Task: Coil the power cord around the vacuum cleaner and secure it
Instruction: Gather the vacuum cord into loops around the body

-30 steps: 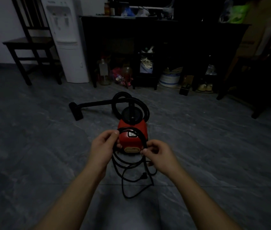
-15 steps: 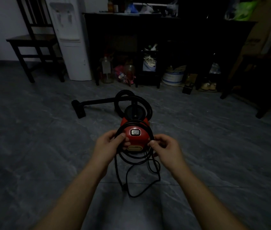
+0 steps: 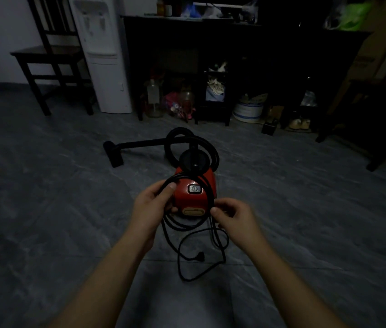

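Observation:
A small red vacuum cleaner stands on the grey floor in the middle of the head view, its black hose looped behind it. Loops of the black power cord lie over and around the red body. My left hand pinches the cord loops at the vacuum's left side. My right hand pinches the cord at its right front corner. A loose length of cord trails on the floor below my hands and ends in the plug.
The vacuum's wand and floor nozzle stretch to the left on the floor. A dark wooden chair and a white water dispenser stand at the back left. A dark table has jars, a bucket and shoes beneath it.
Both hands lifted the cord loops up and over the vacuum's red body, from in front of it to around it. The plug end has shifted on the floor.

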